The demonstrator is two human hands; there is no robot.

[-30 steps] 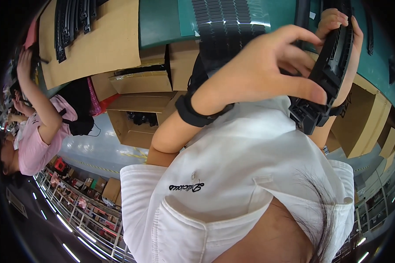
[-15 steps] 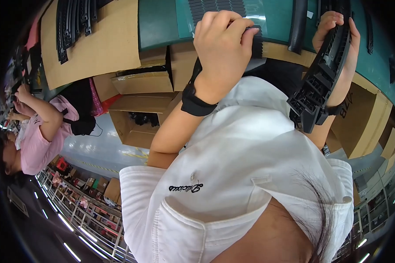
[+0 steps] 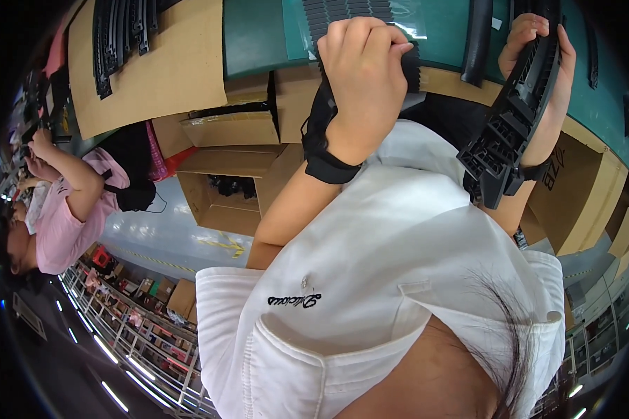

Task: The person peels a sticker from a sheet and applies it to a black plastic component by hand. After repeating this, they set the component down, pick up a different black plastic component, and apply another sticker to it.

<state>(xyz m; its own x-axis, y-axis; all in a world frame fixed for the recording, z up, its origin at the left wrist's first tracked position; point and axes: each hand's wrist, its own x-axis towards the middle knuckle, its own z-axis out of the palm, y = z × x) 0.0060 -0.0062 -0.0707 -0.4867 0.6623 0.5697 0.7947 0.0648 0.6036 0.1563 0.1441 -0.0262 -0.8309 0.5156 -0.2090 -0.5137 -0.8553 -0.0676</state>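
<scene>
My right hand [image 3: 524, 35] grips a long black plastic trim piece [image 3: 514, 115], ribbed and hollow along the side that shows. The piece slants, its clip-covered wider end low and close to my shirt. Over the near part of some black toothed-edge strips [image 3: 349, 10], at the table's front edge, my left hand [image 3: 367, 70] is closed with fingers curled. Its fingertips are mostly turned away, so whatever they pinch is hidden. The strips lie side by side on the green tabletop, next to a shiny clear sheet [image 3: 407, 17].
A dark tube-shaped part [image 3: 476, 42] lies between my hands. Several curved black trim pieces [image 3: 122, 35] rest on a cardboard sheet [image 3: 168, 77] at left. Open cardboard boxes [image 3: 220, 164] stand below the table. A person in pink [image 3: 73, 216] works at far left.
My left hand has moved slightly right and turned, its fingers curling more, with the thumb less visible. My right hand and the trim piece have barely moved.
</scene>
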